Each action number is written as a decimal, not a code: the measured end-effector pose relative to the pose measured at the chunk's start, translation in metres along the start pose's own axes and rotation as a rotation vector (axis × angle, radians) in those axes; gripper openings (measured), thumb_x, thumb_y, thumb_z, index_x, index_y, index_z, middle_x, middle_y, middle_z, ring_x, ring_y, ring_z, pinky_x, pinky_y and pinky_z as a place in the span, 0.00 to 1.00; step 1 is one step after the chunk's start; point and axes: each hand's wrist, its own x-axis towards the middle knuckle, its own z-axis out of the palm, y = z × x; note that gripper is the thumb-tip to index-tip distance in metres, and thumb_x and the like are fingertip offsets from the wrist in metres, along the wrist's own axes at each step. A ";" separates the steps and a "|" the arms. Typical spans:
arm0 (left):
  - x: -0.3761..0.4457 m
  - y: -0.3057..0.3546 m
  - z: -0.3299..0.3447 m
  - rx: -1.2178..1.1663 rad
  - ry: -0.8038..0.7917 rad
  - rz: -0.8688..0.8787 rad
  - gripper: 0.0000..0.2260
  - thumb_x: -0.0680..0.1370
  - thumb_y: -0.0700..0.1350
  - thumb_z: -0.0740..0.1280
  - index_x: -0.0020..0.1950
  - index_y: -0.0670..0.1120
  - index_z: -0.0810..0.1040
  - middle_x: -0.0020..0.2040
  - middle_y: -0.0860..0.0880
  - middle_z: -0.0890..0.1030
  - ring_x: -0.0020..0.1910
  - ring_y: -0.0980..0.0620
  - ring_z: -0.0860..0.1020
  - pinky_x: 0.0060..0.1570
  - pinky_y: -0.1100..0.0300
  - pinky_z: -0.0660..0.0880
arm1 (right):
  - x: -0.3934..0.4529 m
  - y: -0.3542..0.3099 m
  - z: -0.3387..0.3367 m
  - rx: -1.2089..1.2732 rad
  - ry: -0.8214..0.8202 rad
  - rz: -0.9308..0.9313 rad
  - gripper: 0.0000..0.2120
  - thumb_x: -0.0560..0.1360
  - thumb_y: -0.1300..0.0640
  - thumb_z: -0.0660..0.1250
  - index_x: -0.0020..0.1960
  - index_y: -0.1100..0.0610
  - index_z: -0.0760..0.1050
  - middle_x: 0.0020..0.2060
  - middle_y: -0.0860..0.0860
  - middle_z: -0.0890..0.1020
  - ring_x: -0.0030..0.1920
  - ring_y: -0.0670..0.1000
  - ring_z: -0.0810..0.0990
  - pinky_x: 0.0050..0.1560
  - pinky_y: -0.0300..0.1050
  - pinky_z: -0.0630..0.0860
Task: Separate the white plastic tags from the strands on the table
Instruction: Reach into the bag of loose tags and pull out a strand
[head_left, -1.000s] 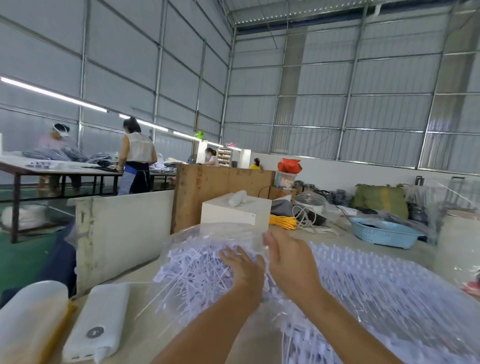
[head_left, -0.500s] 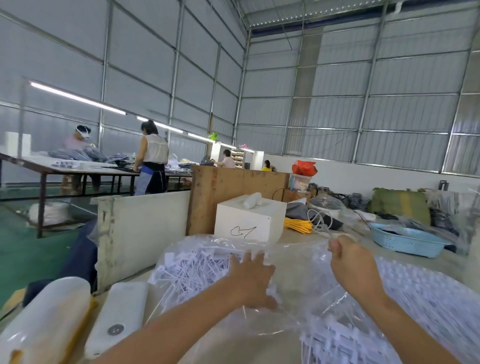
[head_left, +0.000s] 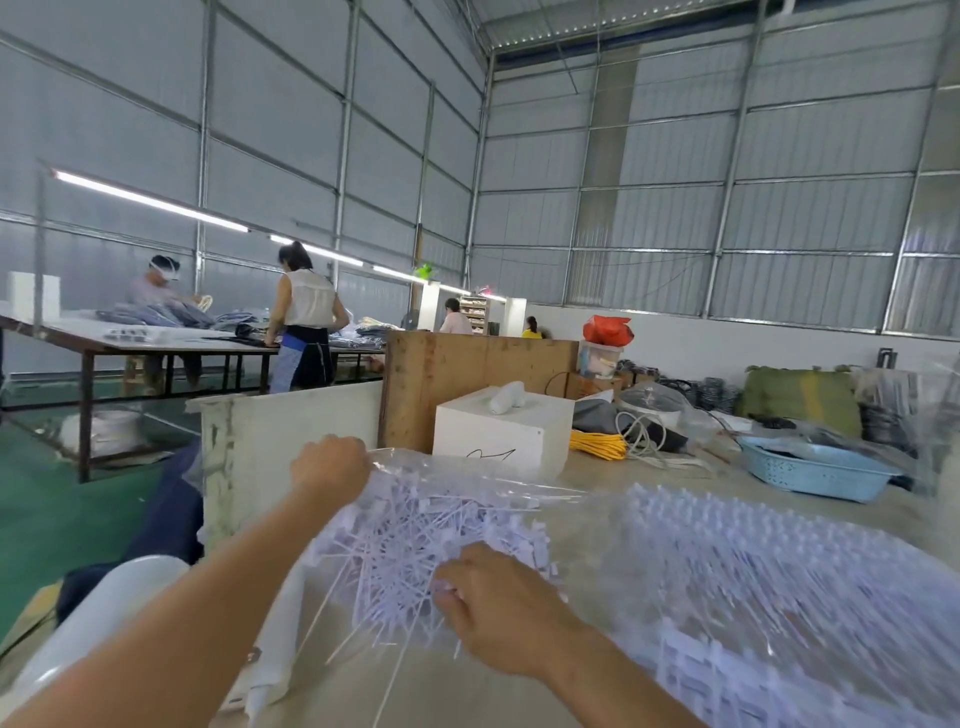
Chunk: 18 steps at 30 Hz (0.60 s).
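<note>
Clear plastic bag (head_left: 467, 467) edge now in left hand's (head_left: 328, 462) grip; right hand (head_left: 498, 597), formerly there, pinching white tags (head_left: 405, 540).

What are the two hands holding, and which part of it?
The left hand grips the top edge of the clear plastic bag. The right hand grips the near edge of the pile of white tags.
</note>
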 end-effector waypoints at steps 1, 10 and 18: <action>0.001 -0.009 -0.001 -0.071 -0.022 -0.004 0.12 0.81 0.42 0.57 0.61 0.44 0.76 0.56 0.45 0.79 0.54 0.45 0.78 0.53 0.55 0.76 | 0.006 0.006 0.004 0.031 -0.011 0.076 0.19 0.81 0.46 0.51 0.59 0.57 0.73 0.56 0.56 0.73 0.57 0.57 0.73 0.53 0.48 0.70; -0.011 -0.006 -0.039 -0.669 0.195 -0.032 0.14 0.82 0.42 0.57 0.38 0.43 0.73 0.35 0.47 0.75 0.39 0.45 0.77 0.33 0.59 0.69 | 0.032 -0.005 0.027 0.004 0.180 0.339 0.29 0.77 0.37 0.52 0.73 0.47 0.51 0.75 0.55 0.48 0.73 0.63 0.53 0.67 0.66 0.60; -0.033 0.014 -0.086 -0.251 0.047 0.228 0.04 0.75 0.39 0.66 0.48 0.43 0.74 0.46 0.45 0.78 0.43 0.49 0.77 0.37 0.60 0.68 | 0.063 -0.006 0.031 -0.146 -0.051 0.470 0.29 0.79 0.47 0.59 0.74 0.41 0.49 0.73 0.66 0.52 0.69 0.69 0.57 0.65 0.62 0.66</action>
